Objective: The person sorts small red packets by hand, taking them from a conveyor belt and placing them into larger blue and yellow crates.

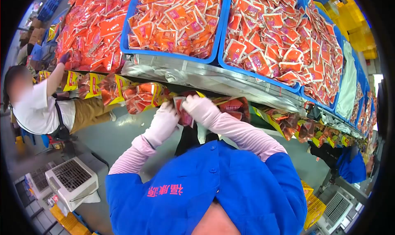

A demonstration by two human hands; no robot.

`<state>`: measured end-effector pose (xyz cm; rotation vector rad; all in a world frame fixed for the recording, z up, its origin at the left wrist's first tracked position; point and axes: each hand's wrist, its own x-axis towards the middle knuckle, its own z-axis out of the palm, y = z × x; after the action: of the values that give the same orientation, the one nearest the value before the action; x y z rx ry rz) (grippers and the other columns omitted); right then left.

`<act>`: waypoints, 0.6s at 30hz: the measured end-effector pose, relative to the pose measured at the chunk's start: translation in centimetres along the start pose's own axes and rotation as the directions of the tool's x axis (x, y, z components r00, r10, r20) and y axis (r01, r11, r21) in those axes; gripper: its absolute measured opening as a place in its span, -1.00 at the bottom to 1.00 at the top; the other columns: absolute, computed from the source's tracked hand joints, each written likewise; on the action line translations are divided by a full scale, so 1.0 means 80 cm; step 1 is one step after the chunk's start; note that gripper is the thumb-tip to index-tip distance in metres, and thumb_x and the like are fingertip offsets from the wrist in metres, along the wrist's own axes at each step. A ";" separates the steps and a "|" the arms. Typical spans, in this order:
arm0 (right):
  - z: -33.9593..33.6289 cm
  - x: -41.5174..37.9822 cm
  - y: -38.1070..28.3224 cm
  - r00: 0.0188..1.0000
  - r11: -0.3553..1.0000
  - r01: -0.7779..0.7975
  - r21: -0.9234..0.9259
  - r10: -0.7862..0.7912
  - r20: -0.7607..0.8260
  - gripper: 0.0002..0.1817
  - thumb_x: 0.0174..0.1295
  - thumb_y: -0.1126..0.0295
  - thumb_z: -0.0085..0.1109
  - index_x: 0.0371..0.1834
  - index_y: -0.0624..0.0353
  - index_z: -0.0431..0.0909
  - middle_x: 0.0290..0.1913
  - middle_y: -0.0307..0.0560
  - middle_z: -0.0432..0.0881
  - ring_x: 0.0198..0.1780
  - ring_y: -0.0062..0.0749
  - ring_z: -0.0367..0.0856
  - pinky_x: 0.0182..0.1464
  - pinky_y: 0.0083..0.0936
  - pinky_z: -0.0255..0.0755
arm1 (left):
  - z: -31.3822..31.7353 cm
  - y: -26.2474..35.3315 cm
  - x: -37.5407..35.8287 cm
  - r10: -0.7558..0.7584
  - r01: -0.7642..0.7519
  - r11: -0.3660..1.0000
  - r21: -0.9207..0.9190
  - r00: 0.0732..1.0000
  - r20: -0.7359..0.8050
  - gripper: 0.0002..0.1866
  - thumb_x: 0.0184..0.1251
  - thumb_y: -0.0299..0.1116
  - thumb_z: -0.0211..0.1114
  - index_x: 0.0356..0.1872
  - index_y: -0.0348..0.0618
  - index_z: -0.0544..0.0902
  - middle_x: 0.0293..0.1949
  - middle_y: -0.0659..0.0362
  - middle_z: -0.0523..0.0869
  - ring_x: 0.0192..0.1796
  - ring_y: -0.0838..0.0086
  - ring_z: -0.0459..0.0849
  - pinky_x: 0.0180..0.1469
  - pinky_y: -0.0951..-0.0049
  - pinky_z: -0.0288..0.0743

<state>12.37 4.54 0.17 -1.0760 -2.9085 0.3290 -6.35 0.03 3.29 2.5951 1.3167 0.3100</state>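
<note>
My left hand [163, 121], in a white glove, has its fingers closed at the left edge of a small red packet [184, 112]. From the other side my right hand [200, 108], gloved too, pinches the packet near its upper edge. Beside my left hand hangs a clear-fronted bag with yellow edges [145, 97], filled with red packets. Another bag [233, 107] with red contents is just right of my right hand, partly covered by it. My fingertips are small and partly hidden.
Blue trays [173, 58] heaped with red packets [179, 18] stand above a metal ledge with plastic sheeting [214, 78]. More yellow-edged bags [288, 123] hang along the line. A co-worker [41, 99] stands at left. White air coolers [72, 181] are on the floor behind.
</note>
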 end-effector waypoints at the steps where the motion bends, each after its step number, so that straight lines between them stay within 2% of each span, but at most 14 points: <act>1: 0.001 0.014 -0.016 0.994 0.991 -0.048 -0.124 0.060 0.096 -0.80 0.18 0.30 0.22 -0.19 0.13 0.67 -0.04 0.04 0.69 -0.01 -0.15 0.70 -0.12 -0.29 0.63 | 0.014 -0.012 -0.003 0.044 -0.072 0.989 0.126 0.976 0.212 -0.73 0.05 -0.25 0.38 -0.23 -0.15 0.72 -0.18 0.05 0.68 0.00 0.23 0.65 0.32 0.12 0.39; 2: 0.029 0.055 -0.025 0.889 0.935 -0.335 0.115 0.273 0.367 -0.77 0.26 0.24 0.17 -0.19 0.14 0.67 0.01 0.07 0.70 0.05 -0.12 0.70 -0.09 -0.30 0.63 | 0.025 -0.023 -0.006 0.054 -0.165 0.958 0.235 0.906 0.419 -0.88 0.06 -0.34 0.31 -0.38 -0.09 0.70 -0.39 0.13 0.68 -0.15 0.28 0.69 0.32 0.15 0.41; 3: 0.080 0.090 -0.025 0.677 0.732 -0.630 0.257 0.357 0.644 -0.72 0.34 0.18 0.12 -0.18 0.16 0.67 0.05 0.10 0.71 0.11 -0.09 0.70 -0.06 -0.31 0.62 | 0.031 -0.025 -0.010 0.158 -0.236 0.927 0.291 0.951 0.266 -0.96 -0.03 -0.39 0.24 -0.59 -0.02 0.62 -0.58 0.21 0.61 -0.34 0.35 0.68 0.27 0.21 0.45; 5: 0.211 0.101 -0.008 0.797 0.812 -0.502 0.299 0.299 0.525 -0.63 0.43 0.15 -0.03 0.00 0.09 0.72 0.09 0.15 0.72 0.12 -0.12 0.72 -0.03 -0.12 0.63 | 0.016 -0.025 -0.001 0.225 -0.253 0.959 0.131 0.955 0.194 -0.95 0.00 -0.37 0.24 -0.57 -0.02 0.62 -0.56 0.20 0.62 -0.33 0.33 0.68 0.26 0.25 0.45; 6: 0.197 0.114 0.000 0.803 0.814 -0.501 0.294 0.310 0.509 -0.63 0.43 0.15 -0.03 0.00 0.09 0.72 0.09 0.15 0.72 0.12 -0.12 0.72 -0.03 -0.12 0.63 | 0.014 -0.029 0.001 0.239 -0.266 0.956 0.127 0.951 0.196 -0.96 0.00 -0.37 0.23 -0.57 -0.02 0.62 -0.55 0.18 0.63 -0.33 0.34 0.68 0.23 0.27 0.46; 10: -0.015 0.121 0.004 0.725 0.961 -0.109 0.254 -0.097 0.681 -0.84 0.16 0.35 0.22 -0.38 0.14 0.77 -0.35 0.07 0.76 -0.21 -0.04 0.78 -0.11 -0.18 0.63 | -0.050 -0.070 0.024 0.141 -0.134 0.990 -0.046 0.899 0.414 -0.85 0.19 -0.20 0.32 -0.39 -0.01 0.74 -0.43 0.16 0.72 -0.25 0.20 0.72 0.06 0.20 0.55; 11: -0.055 0.091 0.003 0.865 0.940 -0.166 0.299 -0.007 0.501 -0.85 0.16 0.39 0.22 -0.35 0.19 0.75 -0.32 0.08 0.74 -0.15 -0.04 0.77 -0.07 -0.20 0.63 | -0.088 -0.082 0.049 0.129 -0.076 0.989 -0.123 0.847 0.516 -0.82 0.23 -0.16 0.33 -0.32 0.02 0.78 -0.39 0.14 0.75 -0.22 0.16 0.73 -0.01 0.15 0.58; 12: -0.080 0.075 0.006 0.926 0.980 -0.069 0.187 -0.007 0.378 -0.79 0.19 0.36 0.20 -0.22 0.21 0.73 -0.14 0.11 0.70 -0.07 -0.03 0.74 -0.02 -0.23 0.62 | -0.114 -0.098 0.079 0.108 -0.024 0.986 -0.166 0.850 0.515 -0.81 0.24 -0.15 0.33 -0.23 0.08 0.80 -0.33 0.08 0.76 -0.19 0.11 0.74 -0.13 0.09 0.61; 13: -0.105 0.058 0.009 0.961 0.971 -0.088 0.221 0.025 0.274 -0.81 0.20 0.39 0.22 -0.17 0.19 0.71 -0.03 0.09 0.66 -0.05 -0.05 0.72 0.02 -0.20 0.60 | -0.132 -0.113 0.110 -0.005 0.071 0.983 -0.168 0.931 0.365 -0.83 0.23 -0.20 0.35 -0.25 0.02 0.77 -0.34 0.03 0.74 -0.22 0.12 0.74 -0.14 0.13 0.60; 14: -0.121 0.040 0.017 0.982 0.927 -0.139 0.348 0.085 0.166 -0.80 0.20 0.36 0.23 -0.16 0.19 0.67 0.03 0.08 0.60 -0.03 -0.02 0.70 0.03 -0.21 0.58 | -0.137 -0.126 0.144 -0.107 0.119 0.964 -0.237 0.992 0.062 -0.86 0.24 -0.24 0.36 -0.31 -0.05 0.73 -0.35 0.04 0.73 -0.21 0.09 0.74 -0.15 0.15 0.60; 15: -0.126 0.021 0.026 0.973 0.811 -0.212 0.545 0.228 0.039 -0.80 0.17 0.34 0.26 -0.21 0.20 0.65 0.01 0.06 0.64 -0.06 0.08 0.69 -0.01 -0.18 0.59 | -0.124 -0.152 0.193 -0.165 0.149 0.979 -0.137 0.980 -0.114 -0.86 0.26 -0.27 0.35 -0.31 -0.10 0.70 -0.30 -0.01 0.73 -0.14 0.07 0.73 -0.12 0.17 0.60; 16: -0.117 0.006 0.044 0.958 0.797 -0.138 0.588 0.258 -0.125 -0.81 0.15 0.36 0.30 -0.23 0.21 0.62 -0.05 0.05 0.65 -0.11 -0.01 0.71 -0.06 -0.23 0.59 | -0.105 -0.175 0.241 -0.153 0.147 0.988 -0.042 0.937 -0.315 -0.82 0.27 -0.26 0.36 -0.22 -0.11 0.69 -0.26 -0.02 0.75 -0.08 0.05 0.72 0.00 0.12 0.56; 17: -0.107 -0.008 0.055 0.913 0.779 -0.062 0.624 0.297 -0.280 -0.81 0.13 0.38 0.33 -0.24 0.22 0.60 -0.11 0.05 0.66 -0.16 -0.10 0.72 -0.10 -0.28 0.59 | -0.062 -0.211 0.292 0.045 0.036 0.992 0.120 0.793 -0.608 -0.75 0.24 -0.20 0.39 -0.16 -0.10 0.67 -0.26 0.02 0.75 -0.07 0.04 0.71 0.08 0.04 0.50; 18: -0.121 -0.019 0.051 0.864 0.576 -0.203 0.792 0.486 -0.132 -0.82 0.14 0.40 0.35 -0.25 0.22 0.59 -0.17 0.00 0.66 -0.21 -0.28 0.68 -0.14 -0.36 0.57 | -0.025 -0.235 0.326 0.055 0.119 0.966 0.231 0.775 -0.630 -0.76 0.20 -0.16 0.40 -0.25 -0.08 0.68 -0.30 0.06 0.76 -0.10 0.09 0.72 0.02 0.01 0.51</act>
<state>17.03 8.40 8.86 -1.3282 -1.8618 1.1284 -6.26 32.25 2.24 2.7889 1.6952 1.1724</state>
